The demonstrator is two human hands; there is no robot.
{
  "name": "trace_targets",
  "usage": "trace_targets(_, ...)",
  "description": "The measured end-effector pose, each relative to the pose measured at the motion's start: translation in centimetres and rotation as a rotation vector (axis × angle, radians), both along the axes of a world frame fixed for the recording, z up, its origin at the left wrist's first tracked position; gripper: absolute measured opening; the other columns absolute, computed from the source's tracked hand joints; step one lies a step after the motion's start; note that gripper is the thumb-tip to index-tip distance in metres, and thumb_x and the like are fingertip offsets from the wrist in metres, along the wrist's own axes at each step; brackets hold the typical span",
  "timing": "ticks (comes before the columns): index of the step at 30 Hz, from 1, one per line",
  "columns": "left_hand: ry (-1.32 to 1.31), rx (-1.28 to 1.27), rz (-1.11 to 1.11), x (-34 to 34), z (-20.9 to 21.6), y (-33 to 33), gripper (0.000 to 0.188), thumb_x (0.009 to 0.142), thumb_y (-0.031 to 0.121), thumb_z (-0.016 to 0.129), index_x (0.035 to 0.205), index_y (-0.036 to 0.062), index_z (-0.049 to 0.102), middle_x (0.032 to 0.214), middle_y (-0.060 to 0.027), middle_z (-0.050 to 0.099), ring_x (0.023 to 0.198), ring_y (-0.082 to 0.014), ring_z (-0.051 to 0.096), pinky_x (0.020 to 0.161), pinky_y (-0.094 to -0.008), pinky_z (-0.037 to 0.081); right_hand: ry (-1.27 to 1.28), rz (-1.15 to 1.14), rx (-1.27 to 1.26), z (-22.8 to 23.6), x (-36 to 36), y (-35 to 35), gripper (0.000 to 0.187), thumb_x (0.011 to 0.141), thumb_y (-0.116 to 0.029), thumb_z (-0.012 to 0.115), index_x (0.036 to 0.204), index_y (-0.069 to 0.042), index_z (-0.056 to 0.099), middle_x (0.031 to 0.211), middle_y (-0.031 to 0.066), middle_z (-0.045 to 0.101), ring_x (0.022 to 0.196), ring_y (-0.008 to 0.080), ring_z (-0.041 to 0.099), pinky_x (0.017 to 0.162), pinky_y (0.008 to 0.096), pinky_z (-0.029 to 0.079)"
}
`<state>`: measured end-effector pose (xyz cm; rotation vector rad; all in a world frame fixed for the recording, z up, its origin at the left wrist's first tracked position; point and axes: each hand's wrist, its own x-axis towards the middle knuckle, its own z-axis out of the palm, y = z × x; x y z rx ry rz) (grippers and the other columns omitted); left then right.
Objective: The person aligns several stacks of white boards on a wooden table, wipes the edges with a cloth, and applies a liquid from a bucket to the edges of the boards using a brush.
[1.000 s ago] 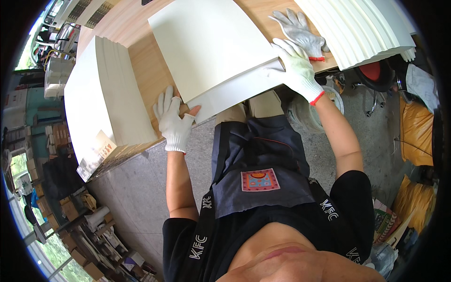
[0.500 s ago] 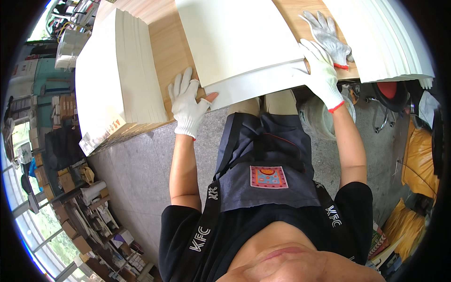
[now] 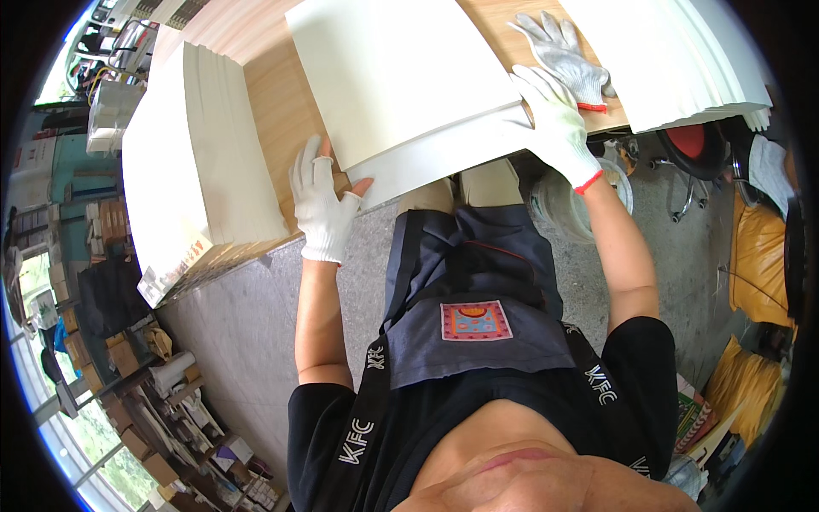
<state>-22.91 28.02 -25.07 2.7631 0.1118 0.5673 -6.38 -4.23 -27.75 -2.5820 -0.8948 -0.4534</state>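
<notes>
Large cream-white sheets (image 3: 405, 77) lie on the wooden tabletop in front of me. A whiter strip (image 3: 435, 160) shows along their near edge. My left hand (image 3: 324, 209), in a white knit glove with thumb and a fingertip bare, rests at the near left corner. Its fingers point away from me and the thumb stands apart, by the strip's left end. My right hand (image 3: 556, 124), also gloved and red-cuffed, lies at the right edge with fingers stretched along it. Its thumb side is hard to make out against the white. Beside it lies a loose greyish glove (image 3: 567, 64).
Tall stacks of white sheets stand left (image 3: 230, 145) and right (image 3: 674, 64) on the wooden table (image 3: 277, 111). Under the table's right side are a clear round tub (image 3: 623, 192) and a red-and-black stool (image 3: 695, 154). Cluttered shelves (image 3: 162, 410) line the left; yellow sacks (image 3: 759, 264) stand right.
The whole view has shifted, so table and sheets appear further left and slightly lower. Both hands keep about the same places at the sheets' sides.
</notes>
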Motion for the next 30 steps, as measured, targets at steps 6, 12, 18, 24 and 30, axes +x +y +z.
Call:
trace_targets(6,0.065,0.084,-0.232,0.9,3.2,-2.9,0.076,0.05,0.031,0.089,0.117,0.007,0.062,0.12,-0.0055,0.061,0.108,-0.0319,0.055,0.094,-0.0425,0.046,-0.01,-0.007,0.002,-0.1,-0.1,-0.1,0.065,0.082,-0.047,0.07,0.133,-0.01,0.055,0.141,0.006,0.05,0.134,0.0244,0.042,0.112,0.0395,0.031)
trace_targets(12,0.169,0.072,-0.209,1.6,4.2,-2.2,0.073,0.045,0.03,0.088,0.111,0.0107,0.063,0.11,-0.0023,0.063,0.1,-0.0271,0.057,0.086,-0.038,0.049,0.006,0.005,0.024,0.2,-0.1,0.0,0.069,0.083,-0.048,0.069,0.137,-0.01,0.051,0.143,0.0074,0.048,0.135,0.0257,0.041,0.113,0.0401,0.03)
trace_targets(18,0.236,0.05,-0.185,1.6,5.2,-2.4,0.068,0.056,0.021,0.088,0.118,0.0126,0.063,0.109,-0.0037,0.063,0.101,-0.028,0.059,0.087,-0.0393,0.05,-0.016,0.062,0.086,1.1,0.2,0.5,0.071,0.082,-0.05,0.069,0.139,-0.012,0.05,0.141,0.011,0.049,0.133,0.0281,0.042,0.111,0.0409,0.032)
trace_targets(24,0.215,-0.092,-0.098,0.6,5.0,-1.6,0.068,0.07,0.025,0.082,0.129,0.0074,0.055,0.137,-0.0134,0.051,0.124,-0.0347,0.05,0.101,-0.0408,0.044,-0.068,0.206,-0.064,3.6,0.6,2.3,0.065,0.083,-0.051,0.068,0.134,-0.012,0.054,0.131,0.0117,0.057,0.128,0.0289,0.048,0.107,0.0414,0.038)
trace_targets(30,0.023,0.014,0.047,-1.1,-1.1,0.9,0.055,0.075,0.033,0.077,0.116,-0.0006,0.06,0.14,-0.0201,0.049,0.132,-0.0374,0.041,0.111,-0.0481,0.028,0.056,-0.1,-0.132,3.2,-0.3,1.8,0.07,0.083,-0.05,0.068,0.137,-0.009,0.05,0.139,0.0115,0.053,0.131,0.0305,0.045,0.111,0.0437,0.032)
